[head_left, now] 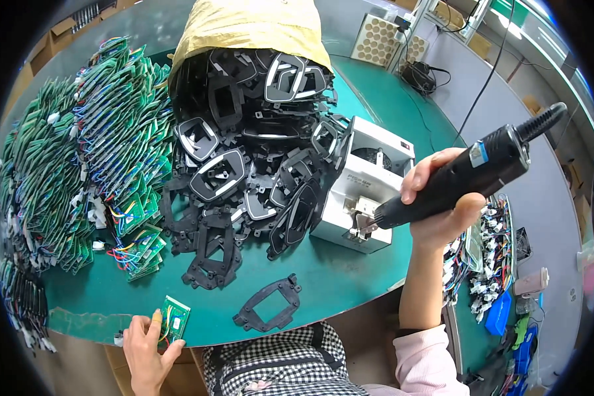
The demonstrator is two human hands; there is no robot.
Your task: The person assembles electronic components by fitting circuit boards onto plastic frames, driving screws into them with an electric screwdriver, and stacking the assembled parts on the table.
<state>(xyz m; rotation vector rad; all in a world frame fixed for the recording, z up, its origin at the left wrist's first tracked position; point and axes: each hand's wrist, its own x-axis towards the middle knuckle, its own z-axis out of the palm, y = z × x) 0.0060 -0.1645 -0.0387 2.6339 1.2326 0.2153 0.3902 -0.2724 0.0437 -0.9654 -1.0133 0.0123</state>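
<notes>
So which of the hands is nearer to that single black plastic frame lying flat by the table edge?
Left. The left hand, holding a small green circuit board, sits just left of the black frame. The right hand is up and right of it, gripping the electric screwdriver.

I see my right hand at right of frame gripping a black electric screwdriver, its tip at a white screw feeder box. At lower left, my left hand holds a small green circuit board. A black plastic frame lies on the green table at lower centre.

Yellow sack above black frames
</notes>
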